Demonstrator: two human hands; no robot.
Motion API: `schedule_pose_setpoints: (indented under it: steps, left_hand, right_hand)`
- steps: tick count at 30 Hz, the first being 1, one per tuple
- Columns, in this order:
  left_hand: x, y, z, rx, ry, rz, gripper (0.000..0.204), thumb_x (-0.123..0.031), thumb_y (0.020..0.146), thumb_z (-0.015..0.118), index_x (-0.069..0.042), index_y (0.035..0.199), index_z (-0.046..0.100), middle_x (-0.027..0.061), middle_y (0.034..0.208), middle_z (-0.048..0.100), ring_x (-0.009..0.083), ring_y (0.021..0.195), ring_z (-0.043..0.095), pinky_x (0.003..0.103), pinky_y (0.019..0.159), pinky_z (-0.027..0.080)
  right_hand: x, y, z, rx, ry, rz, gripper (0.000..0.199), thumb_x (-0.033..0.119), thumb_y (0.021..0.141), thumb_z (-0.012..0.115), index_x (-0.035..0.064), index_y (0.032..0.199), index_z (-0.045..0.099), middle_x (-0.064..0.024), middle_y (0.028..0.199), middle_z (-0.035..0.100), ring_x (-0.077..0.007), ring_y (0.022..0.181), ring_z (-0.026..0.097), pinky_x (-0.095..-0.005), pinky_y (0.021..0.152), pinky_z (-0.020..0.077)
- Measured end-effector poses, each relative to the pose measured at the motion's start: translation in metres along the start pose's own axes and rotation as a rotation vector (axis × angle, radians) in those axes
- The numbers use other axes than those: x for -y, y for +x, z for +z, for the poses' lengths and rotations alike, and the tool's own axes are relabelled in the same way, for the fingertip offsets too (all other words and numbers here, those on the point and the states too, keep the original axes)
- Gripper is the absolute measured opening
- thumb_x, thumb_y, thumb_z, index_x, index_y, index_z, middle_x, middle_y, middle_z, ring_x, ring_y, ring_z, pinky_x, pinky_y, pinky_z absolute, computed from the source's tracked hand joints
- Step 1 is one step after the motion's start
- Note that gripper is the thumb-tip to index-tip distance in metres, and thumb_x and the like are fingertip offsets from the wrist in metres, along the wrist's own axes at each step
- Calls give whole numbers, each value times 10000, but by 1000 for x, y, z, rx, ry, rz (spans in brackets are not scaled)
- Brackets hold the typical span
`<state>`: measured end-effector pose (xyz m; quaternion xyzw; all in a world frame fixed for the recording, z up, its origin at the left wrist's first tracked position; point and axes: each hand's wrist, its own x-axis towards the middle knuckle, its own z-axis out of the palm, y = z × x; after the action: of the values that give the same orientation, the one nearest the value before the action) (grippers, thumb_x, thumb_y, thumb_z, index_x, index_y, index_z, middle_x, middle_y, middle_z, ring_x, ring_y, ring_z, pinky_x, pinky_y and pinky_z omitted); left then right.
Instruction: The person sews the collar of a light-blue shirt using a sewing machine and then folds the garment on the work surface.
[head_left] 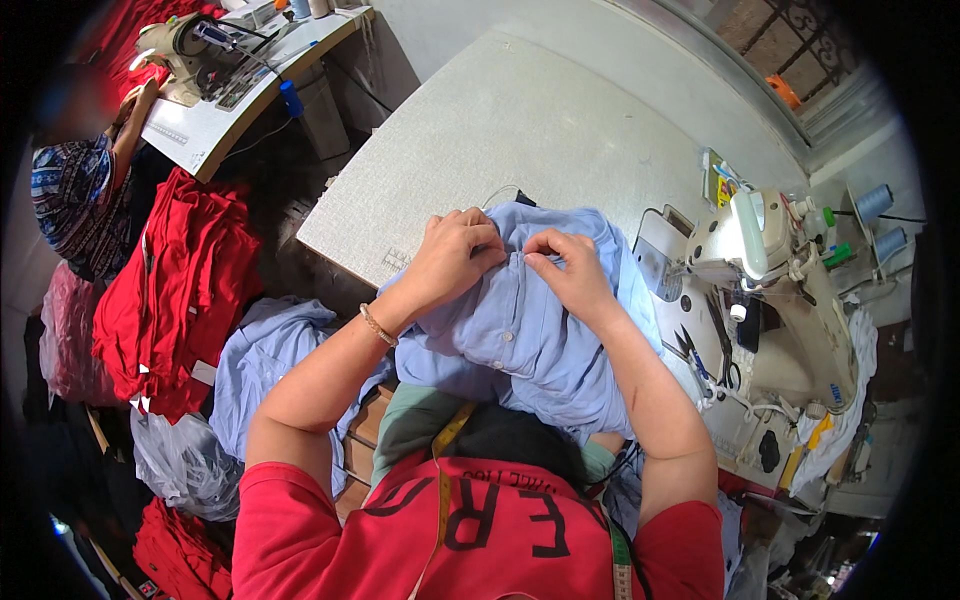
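A light blue buttoned shirt (pixel 500 330) lies bunched over my lap and the near edge of the sewing table. Its button placket runs up the middle, with small pale buttons showing. My left hand (pixel 458 250), a beaded bracelet on its wrist, pinches the shirt's cloth left of the placket. Opposite it, my right hand (pixel 570 268) closes thumb and finger on the cloth at the placket's right side. Only a small gap parts the two hands. Whatever fine detail sits between the fingertips is too small to make out.
On the right stands a sewing machine (pixel 750 240), with scissors (pixel 695 355) beside it and blue thread spools (pixel 875 203) behind. The pale tabletop (pixel 500 120) stretches ahead. Red garments (pixel 180 290) are heaped at left, near a co-worker's sleeve (pixel 75 200) and another sewing machine (pixel 185 55).
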<state>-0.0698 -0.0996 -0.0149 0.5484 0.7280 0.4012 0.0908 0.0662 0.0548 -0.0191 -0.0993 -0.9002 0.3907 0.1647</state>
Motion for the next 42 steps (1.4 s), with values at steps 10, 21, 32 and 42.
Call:
schedule_pose_setpoints:
  steps: [10,21,32,42]
  left_hand:
    - [2,1,3,-3,19,-16,76,-129,746,664,-64,762,626,48,897,579,232,873,520,336,798,337]
    - [-57,-61,-1,-51,287,309,299,-239,680,724,-95,910,599,36,976,563,217,1000,519,423,871,343]
    - [-63,-91,11,-3,243,175,414,-258,699,718,-87,1043,562,60,1046,523,242,948,480,375,828,363]
    - [-61,-110,1,-105,-8,156,277,-204,736,701,-63,944,584,80,902,549,239,856,525,357,767,400]
  right_hand:
    - [8,1,3,-68,-177,-213,76,103,770,608,128,834,639,13,841,586,-179,844,550,-331,798,316]
    - [7,-3,5,-81,-363,-327,155,60,740,601,151,839,677,21,847,576,-168,828,535,-322,790,316]
    - [8,-6,4,-66,-330,-304,223,11,731,551,132,868,679,-4,867,560,-197,854,519,-326,808,321]
    - [4,-7,2,-15,-197,-223,244,17,726,537,131,892,675,-19,886,573,-209,857,516,-335,812,335]
